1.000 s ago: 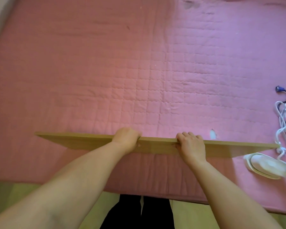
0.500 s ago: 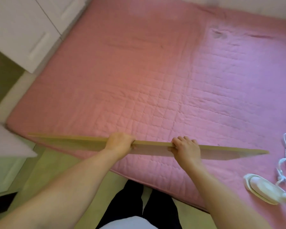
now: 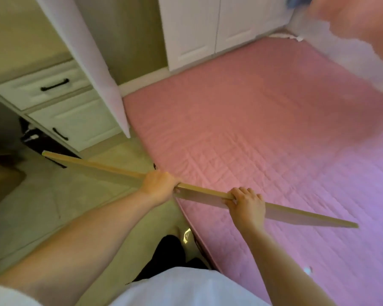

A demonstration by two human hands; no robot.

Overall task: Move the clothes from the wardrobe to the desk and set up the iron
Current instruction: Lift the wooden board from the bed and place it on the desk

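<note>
I hold a long flat wooden board [image 3: 102, 170] edge-on in front of me, tilted down to the right. My left hand [image 3: 158, 184] grips its top edge near the middle. My right hand [image 3: 248, 204] grips it a little further right. The board spans from the floor side on the left to above the pink quilted mat [image 3: 274, 140] on the right. White wardrobe doors [image 3: 208, 29] stand at the back. One wardrobe door [image 3: 86, 51] hangs open at the left. The iron is out of view.
White drawers with black handles [image 3: 55, 85] sit at the left behind the open door. A dark object [image 3: 35, 138] lies on the pale green floor below them. Blurred pink and white fabric [image 3: 352, 25] shows at the top right.
The view has swung left from the mat toward the wardrobe and drawers. The board has come with both hands, tilting down on the right. The iron and cables have left the frame.
</note>
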